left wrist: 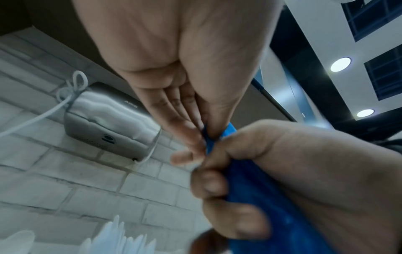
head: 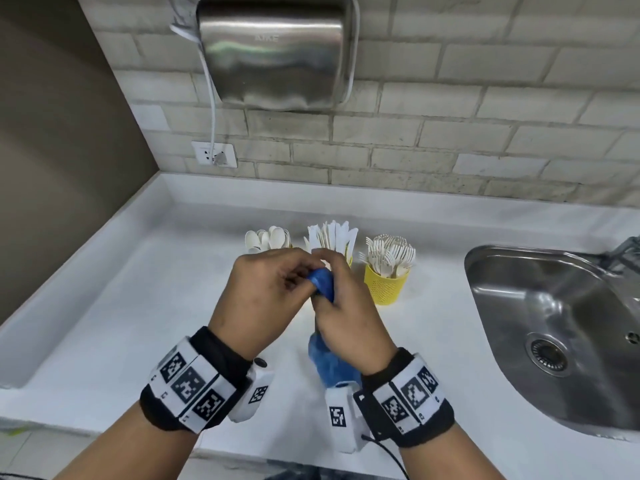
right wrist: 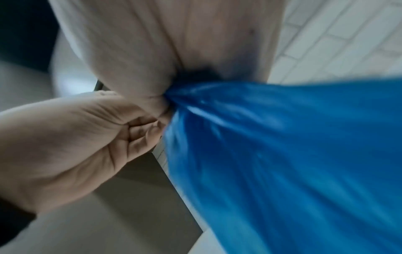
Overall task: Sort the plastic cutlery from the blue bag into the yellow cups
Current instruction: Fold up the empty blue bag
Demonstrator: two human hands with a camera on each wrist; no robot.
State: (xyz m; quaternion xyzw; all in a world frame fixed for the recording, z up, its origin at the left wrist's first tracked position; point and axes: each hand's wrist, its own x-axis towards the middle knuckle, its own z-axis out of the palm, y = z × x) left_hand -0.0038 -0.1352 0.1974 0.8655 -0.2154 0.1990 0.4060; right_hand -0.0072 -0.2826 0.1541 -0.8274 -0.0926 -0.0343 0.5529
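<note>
Both hands hold the blue bag (head: 330,362) above the white counter, in front of the cups. My right hand (head: 341,306) grips its gathered neck in a fist, and the rest hangs below the wrist. My left hand (head: 273,282) pinches the bag's top end (left wrist: 217,137) between thumb and fingers. In the right wrist view the blue bag (right wrist: 282,154) fans out from the fist. Behind the hands stand three cups of white cutlery: spoons (head: 268,239) left, knives (head: 332,235) middle, forks (head: 389,252) in the yellow cup (head: 384,287) at right. The two other cups are mostly hidden.
A steel sink (head: 557,327) is set into the counter at right. A steel hand dryer (head: 277,50) hangs on the brick wall above, its white cable running to a socket (head: 214,154). A brown side wall closes off the left.
</note>
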